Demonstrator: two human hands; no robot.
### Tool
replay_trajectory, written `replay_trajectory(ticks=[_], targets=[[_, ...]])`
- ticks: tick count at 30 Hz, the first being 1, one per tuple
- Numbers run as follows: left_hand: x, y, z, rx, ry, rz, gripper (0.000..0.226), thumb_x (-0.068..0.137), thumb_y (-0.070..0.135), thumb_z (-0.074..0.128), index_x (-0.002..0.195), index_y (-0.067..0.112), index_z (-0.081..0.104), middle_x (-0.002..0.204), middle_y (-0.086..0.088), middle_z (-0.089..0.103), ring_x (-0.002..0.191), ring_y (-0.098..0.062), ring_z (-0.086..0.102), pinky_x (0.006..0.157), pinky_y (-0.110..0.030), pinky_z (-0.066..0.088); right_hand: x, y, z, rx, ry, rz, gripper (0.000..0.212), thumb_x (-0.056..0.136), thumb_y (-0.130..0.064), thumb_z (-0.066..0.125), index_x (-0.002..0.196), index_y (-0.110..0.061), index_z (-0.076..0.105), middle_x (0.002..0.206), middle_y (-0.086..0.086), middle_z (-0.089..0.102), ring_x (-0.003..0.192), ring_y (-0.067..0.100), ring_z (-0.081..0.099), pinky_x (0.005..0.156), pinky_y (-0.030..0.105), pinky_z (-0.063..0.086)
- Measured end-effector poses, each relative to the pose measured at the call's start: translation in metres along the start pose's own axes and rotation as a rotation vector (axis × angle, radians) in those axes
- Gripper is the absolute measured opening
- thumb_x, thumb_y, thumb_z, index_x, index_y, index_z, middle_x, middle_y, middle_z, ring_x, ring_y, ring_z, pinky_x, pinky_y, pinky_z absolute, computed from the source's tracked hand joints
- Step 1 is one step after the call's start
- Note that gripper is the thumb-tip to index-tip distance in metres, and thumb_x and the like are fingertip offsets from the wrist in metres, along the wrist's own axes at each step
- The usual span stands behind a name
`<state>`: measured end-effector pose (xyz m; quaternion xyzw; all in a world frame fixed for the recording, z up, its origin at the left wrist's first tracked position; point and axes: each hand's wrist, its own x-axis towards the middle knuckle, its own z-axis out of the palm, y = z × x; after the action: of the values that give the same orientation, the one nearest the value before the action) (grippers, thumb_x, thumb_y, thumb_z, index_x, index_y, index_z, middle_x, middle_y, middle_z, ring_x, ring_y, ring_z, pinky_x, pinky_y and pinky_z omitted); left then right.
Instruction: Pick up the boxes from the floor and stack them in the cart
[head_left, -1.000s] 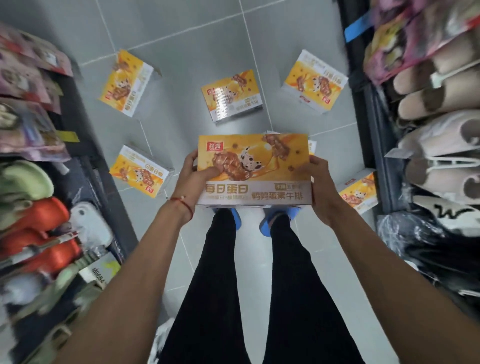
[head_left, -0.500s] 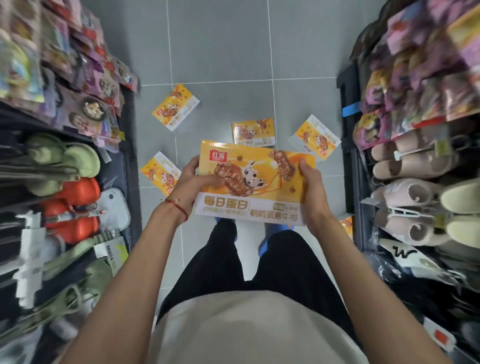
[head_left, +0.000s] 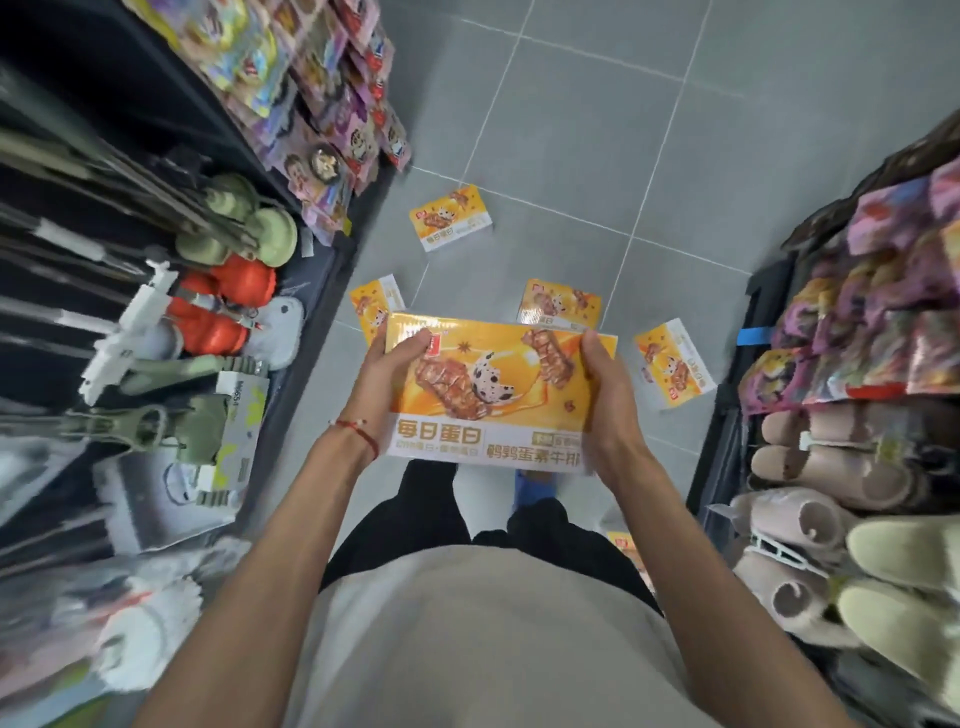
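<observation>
Grey floor tiles (head_left: 571, 130) run between shop shelves; four yellow boxes (head_left: 450, 216) lie there. Left hand (head_left: 387, 371) and right hand (head_left: 608, 387) grip the held box (head_left: 493, 395) at its ends, chest-high.

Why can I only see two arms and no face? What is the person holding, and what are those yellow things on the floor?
The camera sits on the person's head and looks down, so you see their own arms, tummy and legs. There is no machine here, just two bare hands. The left hand and the right hand grip the ends of a yellow snack box, held above the grey floor. Boxes of the same kind lie on the floor: a far box, two boxes half hidden behind the held one, and a box on the right. Shelves on both sides hold slippers: orange slippers on the left, beige slippers on the right. No cart shows.
</observation>
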<state>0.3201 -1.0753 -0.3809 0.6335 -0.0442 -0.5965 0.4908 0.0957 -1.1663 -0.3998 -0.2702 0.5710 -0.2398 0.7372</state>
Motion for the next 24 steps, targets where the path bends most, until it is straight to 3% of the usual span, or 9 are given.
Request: replay_trajectory(ticks=[2,5,9,14,20,24], targets=[[-0.020,-0.017,0.006,-0.016,0.047,0.040,0.067,0.092,0.042,0.067,0.145,0.009,0.044,0.121,-0.016,0.071,0.104,-0.035,0.072,0.079,-0.043,0.060,-0.010,-0.002,-0.010,-0.040,-0.057,0.004,0.078,0.087,-0.067,0.068,0.142,-0.014,0.056,0.123,0.022,0.073,0.109,0.045,0.073,0.094,0.065,0.057],[-0.051,-0.040,0.012,-0.057,0.117,0.058,0.076,0.086,0.054,0.068,0.142,0.007,0.046,0.121,-0.017,0.071,0.107,-0.037,0.071,0.092,-0.052,0.057,-0.022,-0.003,-0.018,-0.105,-0.126,0.029,0.084,0.082,-0.069,0.069,0.142,-0.012,0.056,0.121,0.023,0.074,0.107,0.044,0.074,0.093,0.061,0.059],[-0.093,-0.070,0.001,-0.113,0.270,0.092,0.076,0.082,0.060,0.068,0.131,0.004,0.053,0.111,-0.019,0.074,0.099,-0.040,0.073,0.089,-0.052,0.058,-0.038,0.007,-0.012,-0.251,-0.206,0.089,0.082,0.085,-0.072,0.065,0.131,-0.003,0.064,0.111,0.022,0.077,0.100,0.042,0.076,0.095,0.059,0.059],[-0.143,-0.108,-0.028,-0.226,0.413,0.076,0.099,0.068,0.073,0.074,0.138,0.007,0.048,0.114,-0.017,0.074,0.100,-0.039,0.073,0.090,-0.053,0.058,-0.059,0.037,0.007,-0.410,-0.321,0.159,0.093,0.071,-0.086,0.067,0.134,-0.018,0.061,0.108,0.015,0.079,0.097,0.037,0.078,0.097,0.059,0.057],[-0.214,-0.165,-0.062,-0.373,0.573,0.145,0.096,0.070,0.071,0.074,0.139,0.009,0.046,0.114,-0.016,0.074,0.100,-0.039,0.073,0.092,-0.058,0.056,-0.107,0.079,0.039,-0.547,-0.446,0.146,0.069,0.084,-0.075,0.062,0.130,-0.023,0.059,0.104,0.012,0.080,0.092,0.036,0.079,0.092,0.060,0.060],[-0.275,-0.213,-0.088,-0.501,0.685,0.212,0.087,0.076,0.064,0.074,0.138,0.009,0.046,0.114,-0.016,0.074,0.101,-0.038,0.073,0.091,-0.055,0.057,-0.153,0.122,0.062,-0.664,-0.557,0.122,0.074,0.079,-0.075,0.062,0.131,-0.022,0.059,0.107,0.014,0.079,0.095,0.038,0.078,0.095,0.061,0.058]])
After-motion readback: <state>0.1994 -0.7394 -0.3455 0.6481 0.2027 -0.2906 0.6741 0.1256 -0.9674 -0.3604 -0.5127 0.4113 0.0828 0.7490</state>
